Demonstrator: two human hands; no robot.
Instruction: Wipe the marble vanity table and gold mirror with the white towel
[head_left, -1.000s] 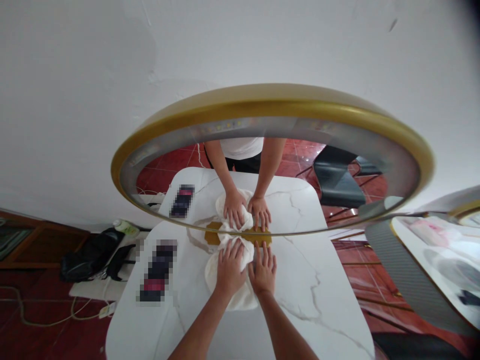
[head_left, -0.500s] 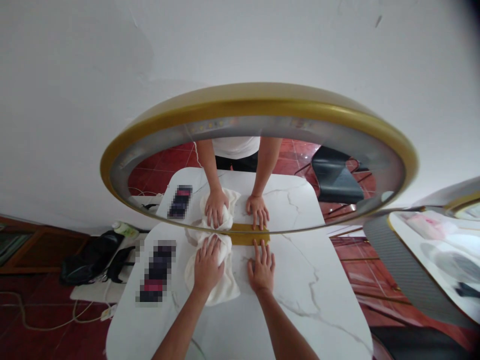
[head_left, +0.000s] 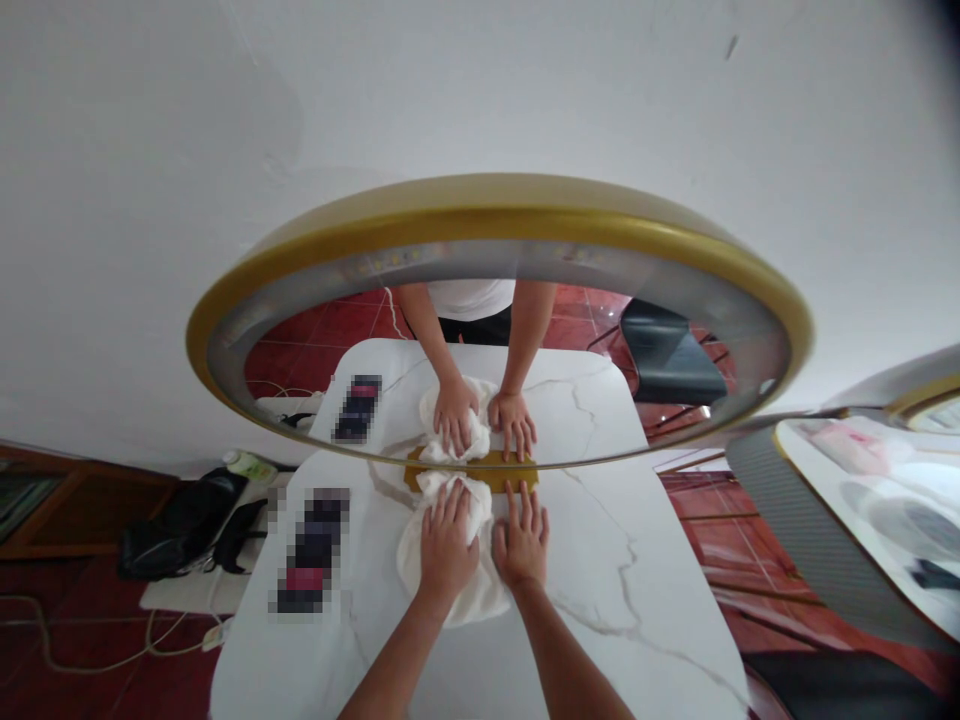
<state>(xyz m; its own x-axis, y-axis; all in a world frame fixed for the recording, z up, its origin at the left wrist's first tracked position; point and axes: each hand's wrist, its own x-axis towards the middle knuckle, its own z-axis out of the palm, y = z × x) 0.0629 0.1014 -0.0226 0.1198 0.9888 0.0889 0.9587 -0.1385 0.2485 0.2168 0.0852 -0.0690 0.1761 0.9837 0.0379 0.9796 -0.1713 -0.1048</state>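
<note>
I monitor one head-worn view, facing forward and down from the near side of the marble-patterned table (head_left: 585,545). The left hand (head_left: 450,545) and right hand (head_left: 523,545) lie near, below frame centre. Ahead, the gold-framed mirror (head_left: 495,222) repeats part of the table from the opposite direction.

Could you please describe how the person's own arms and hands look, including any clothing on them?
The bare left hand and bare right hand show no gloves, rings or watch. Both bare forearms are without visible sleeves, cables or clear markings. The oval-looking, gold-rimmed mirror reflects a plain white top and dark lower clothing.
</note>
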